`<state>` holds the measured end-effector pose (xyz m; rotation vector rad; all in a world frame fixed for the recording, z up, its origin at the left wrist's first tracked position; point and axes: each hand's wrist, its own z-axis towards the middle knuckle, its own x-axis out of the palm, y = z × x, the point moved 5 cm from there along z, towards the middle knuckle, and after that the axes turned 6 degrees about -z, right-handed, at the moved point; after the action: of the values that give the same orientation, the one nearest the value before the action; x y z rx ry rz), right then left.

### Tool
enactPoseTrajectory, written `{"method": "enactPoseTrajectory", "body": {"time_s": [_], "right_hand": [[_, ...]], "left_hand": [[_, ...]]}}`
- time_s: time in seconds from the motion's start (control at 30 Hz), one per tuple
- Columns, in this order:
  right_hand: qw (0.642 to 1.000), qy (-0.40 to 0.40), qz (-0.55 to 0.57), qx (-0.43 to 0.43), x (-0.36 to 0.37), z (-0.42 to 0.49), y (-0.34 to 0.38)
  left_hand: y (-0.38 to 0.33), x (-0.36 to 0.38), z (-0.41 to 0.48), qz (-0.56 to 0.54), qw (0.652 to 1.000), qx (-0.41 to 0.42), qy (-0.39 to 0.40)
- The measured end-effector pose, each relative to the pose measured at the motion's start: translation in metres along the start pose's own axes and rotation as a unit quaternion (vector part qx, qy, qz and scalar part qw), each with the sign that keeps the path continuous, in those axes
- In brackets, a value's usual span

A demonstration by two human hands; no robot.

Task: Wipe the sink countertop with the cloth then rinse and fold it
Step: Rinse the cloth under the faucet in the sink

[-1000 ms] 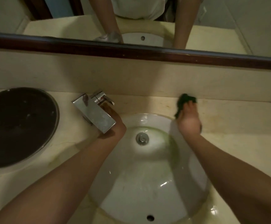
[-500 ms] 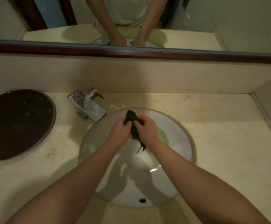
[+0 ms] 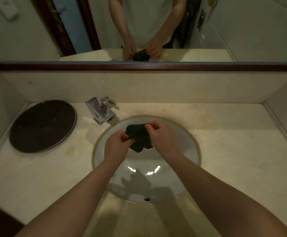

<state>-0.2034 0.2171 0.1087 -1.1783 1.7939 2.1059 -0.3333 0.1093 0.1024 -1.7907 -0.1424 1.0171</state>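
Cloth [image 3: 140, 138], dark green and bunched, hangs between both hands above the sink [image 3: 189, 147]. The left hand [image 3: 116, 147] pinches its near-left edge with curled fingers and thumb. The right hand [image 3: 162, 136] pinches its far-right corner the same way. The hands are close together but do not touch each other; the cloth spans the gap, and its loose lower part droops toward the bowl between the wrists. Whether the cloth is wet cannot be told.

Under the hands the white bowl carries their shadow and a few bright glints. An overflow hole [image 3: 146, 199] sits in the near wall, between the forearms.

Just beyond the left hand and to its left stands the chrome tap [image 3: 101, 111], its spout angled toward the bowl. Well to the left of that hand a dark round disc [image 3: 42, 126] lies flat on the counter [image 3: 238, 151]. The cream counter spreads out to the right of the right hand, with yellowish stains near the sink's rim.

Ahead of both hands rises the backsplash [image 3: 156, 86], and above it the mirror [image 3: 259, 28] in a dark frame, where the same two hands show, pinching the cloth.
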Motion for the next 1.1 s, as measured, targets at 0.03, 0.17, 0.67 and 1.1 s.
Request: {"method": "enactPoseTrajectory", "body": {"time_s": [0.03, 0.17, 0.67, 1.1], "right_hand": [[1.0, -0.004, -0.007, -0.017, -0.003, 0.0, 0.006], [0.998, 0.0, -0.045, -0.048, -0.003, 0.007, 0.02], [0.966, 0.221, -0.051, -0.125, -0.014, 0.016, 0.091], [0.954, 0.192, 0.21, -0.1, -0.021, 0.013, 0.154]], "left_hand": [[-0.006, -0.006, -0.004, 0.062, 0.998, 0.033, 0.0], [-0.016, -0.028, -0.005, 0.2, 0.972, 0.114, -0.037], [-0.078, -0.083, 0.016, -0.014, 0.983, 0.179, 0.035], [-0.011, -0.054, 0.026, -0.18, 0.961, 0.105, 0.182]]}}
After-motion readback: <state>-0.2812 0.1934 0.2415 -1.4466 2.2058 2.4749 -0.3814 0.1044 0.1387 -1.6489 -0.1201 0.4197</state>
